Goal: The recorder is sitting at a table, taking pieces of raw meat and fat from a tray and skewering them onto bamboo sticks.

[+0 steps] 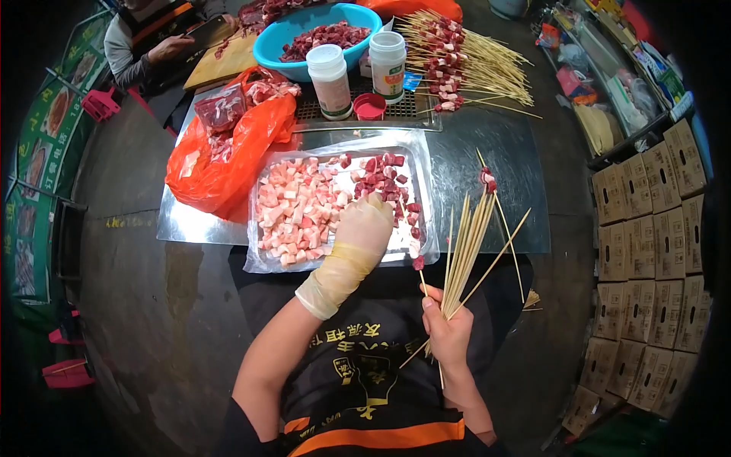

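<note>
My left hand [365,231], in a pale rubber glove, reaches over a metal tray [429,188] lined with clear plastic. Its fingertips are at the diced red meat [380,177]; whether they pinch a piece is hidden. Diced pale fat [297,211] fills the tray's left part. My bare right hand [448,331] is closed around a bundle of bamboo skewers [465,257]. One skewer [423,283], held at thumb and forefinger, carries red and white pieces and points up over the tray's right edge. Beyond the bundle, a skewer with meat pieces [487,180] rests on the metal table [485,131].
A red plastic bag of meat [228,177] lies left of the tray. Behind stand two white plastic jars [329,85] [388,68], a red lid [369,107], a blue basin [262,48] and piled meat skewers [448,63]. Another person [165,48] holds a cleaver [210,34] at the cutting board [220,65].
</note>
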{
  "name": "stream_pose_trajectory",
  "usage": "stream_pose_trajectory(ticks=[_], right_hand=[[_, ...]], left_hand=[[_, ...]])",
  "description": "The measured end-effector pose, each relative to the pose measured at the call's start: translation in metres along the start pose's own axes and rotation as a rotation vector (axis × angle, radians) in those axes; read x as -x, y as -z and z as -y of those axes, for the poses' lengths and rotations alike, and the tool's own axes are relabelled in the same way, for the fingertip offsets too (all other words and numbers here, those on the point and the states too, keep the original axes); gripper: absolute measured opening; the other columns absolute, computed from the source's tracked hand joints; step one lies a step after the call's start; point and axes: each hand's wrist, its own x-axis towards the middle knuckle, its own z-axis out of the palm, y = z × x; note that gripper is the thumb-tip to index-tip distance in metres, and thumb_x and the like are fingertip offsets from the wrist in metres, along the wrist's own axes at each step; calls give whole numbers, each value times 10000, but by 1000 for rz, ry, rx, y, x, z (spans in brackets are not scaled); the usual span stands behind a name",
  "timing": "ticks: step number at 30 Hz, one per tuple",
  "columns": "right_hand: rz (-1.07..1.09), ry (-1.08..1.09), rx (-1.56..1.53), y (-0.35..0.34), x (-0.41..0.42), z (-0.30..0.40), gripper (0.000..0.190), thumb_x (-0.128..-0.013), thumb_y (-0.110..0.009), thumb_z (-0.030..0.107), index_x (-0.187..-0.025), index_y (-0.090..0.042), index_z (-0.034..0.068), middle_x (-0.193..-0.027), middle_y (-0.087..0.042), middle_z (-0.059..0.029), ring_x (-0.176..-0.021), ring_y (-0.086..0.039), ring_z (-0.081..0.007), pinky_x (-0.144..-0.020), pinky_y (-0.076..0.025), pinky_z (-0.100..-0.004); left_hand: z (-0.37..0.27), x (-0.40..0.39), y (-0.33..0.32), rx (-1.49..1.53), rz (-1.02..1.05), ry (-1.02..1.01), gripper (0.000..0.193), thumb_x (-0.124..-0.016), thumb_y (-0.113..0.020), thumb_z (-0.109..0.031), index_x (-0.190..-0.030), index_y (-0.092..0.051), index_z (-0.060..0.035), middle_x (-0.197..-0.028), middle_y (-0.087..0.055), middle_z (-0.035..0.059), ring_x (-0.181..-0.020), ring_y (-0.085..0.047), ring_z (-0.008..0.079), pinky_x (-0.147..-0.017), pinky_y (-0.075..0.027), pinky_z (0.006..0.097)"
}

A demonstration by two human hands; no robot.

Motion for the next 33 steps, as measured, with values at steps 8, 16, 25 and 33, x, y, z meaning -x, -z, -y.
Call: stream_pose_trajectory(ticks=[8, 16, 25, 33], right_hand=[[33, 11, 2, 4, 5, 1, 222, -853, -527, 31, -1041, -573, -77, -633, -479, 20, -466, -393, -23, -421, -294, -168], [46, 18, -33, 3, 7, 4, 218, -845, -530, 27, -1026, -580, -84, -626, -492, 14, -459, -394, -24, -418, -292, -171], [134, 89, 241, 4, 9, 7, 202, -833, -573, 67, -1001, -626, -33, -587, -529, 19, -518, -452, -20, -488, -374, -190], [137, 144, 299, 1, 10, 15, 197, -828, -578, 62, -991, -625, -38, -668, -615, -45, -576, -525, -41, -538, -415, -203]], left_hand=[[11, 1, 2, 100, 43, -89, 79, -726, -533, -65, -801, -527, -42, -781, -532, 121, -763, -581, 273, -655, -481, 359], [25, 7, 10, 1157, -131, 224, 128, -830, -529, -54, -940, -577, -7, -813, -592, 121, -661, -586, 191, -561, -481, 301], [28, 24, 27, 2247, -42, 653, 205, -877, -539, -113, -1036, -555, 15, -799, -605, 87, -678, -562, 121, -615, -472, 227], [24, 28, 31, 2184, -63, 608, 188, -878, -533, -99, -1019, -560, 23, -875, -608, 99, -778, -599, 152, -692, -487, 233]])
